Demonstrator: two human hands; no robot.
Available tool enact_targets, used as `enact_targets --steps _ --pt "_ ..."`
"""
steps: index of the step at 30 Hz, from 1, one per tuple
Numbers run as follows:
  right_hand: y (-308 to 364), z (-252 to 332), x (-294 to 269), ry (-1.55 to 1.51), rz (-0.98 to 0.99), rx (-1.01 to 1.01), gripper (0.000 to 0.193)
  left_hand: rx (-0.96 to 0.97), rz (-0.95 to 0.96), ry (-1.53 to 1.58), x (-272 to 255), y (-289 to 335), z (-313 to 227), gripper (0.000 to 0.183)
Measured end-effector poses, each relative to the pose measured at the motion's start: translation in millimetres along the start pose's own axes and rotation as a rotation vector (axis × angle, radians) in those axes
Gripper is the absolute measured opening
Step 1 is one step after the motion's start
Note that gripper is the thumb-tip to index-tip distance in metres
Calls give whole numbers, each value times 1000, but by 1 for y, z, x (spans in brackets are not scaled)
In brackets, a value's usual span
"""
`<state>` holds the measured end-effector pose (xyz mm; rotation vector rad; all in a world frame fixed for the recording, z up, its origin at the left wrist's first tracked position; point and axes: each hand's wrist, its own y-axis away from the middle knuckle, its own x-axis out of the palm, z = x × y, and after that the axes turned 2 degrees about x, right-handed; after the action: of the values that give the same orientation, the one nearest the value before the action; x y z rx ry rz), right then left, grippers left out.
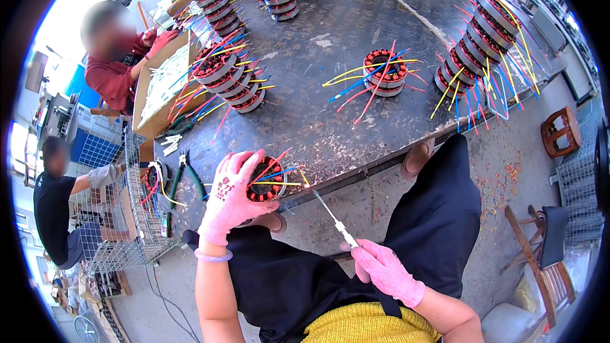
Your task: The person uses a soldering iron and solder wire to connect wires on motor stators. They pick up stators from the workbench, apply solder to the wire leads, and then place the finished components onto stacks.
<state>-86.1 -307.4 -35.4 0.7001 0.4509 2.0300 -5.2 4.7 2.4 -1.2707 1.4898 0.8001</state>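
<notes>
My left hand point(232, 194), in a pink glove, is closed round a motor stator point(262, 196) at the table's front edge. Red, blue and yellow wires stick out of the stator to the right. In my pink-gloved right hand point(384, 270) is a slim white-handled tool point(340, 227) with a long thin tip, pointing up and left toward the wire ends. A small bright orange spot shows by those ends, just beyond the tip; what it is I cannot tell. Green-handled pliers point(192, 178) lie left of my left hand, beside another wired stator point(152, 179).
Stacks of wired stators stand on the dark table point(305, 114), one at right point(476, 44), others at left and back. A lone stator point(385, 73) sits mid-table. At left are a cardboard box point(147, 114), a wire basket point(136, 241) and two people. A wooden stool point(560, 132) stands right.
</notes>
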Motion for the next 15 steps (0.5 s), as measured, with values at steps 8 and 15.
enact_targets --steps 8,15 --pt "0 -1 0 30 4 -8 35 4 4 -10 0 0 0 92" --pt "-1 -3 0 -18 5 -5 33 -3 14 -11 -1 0 -1 93"
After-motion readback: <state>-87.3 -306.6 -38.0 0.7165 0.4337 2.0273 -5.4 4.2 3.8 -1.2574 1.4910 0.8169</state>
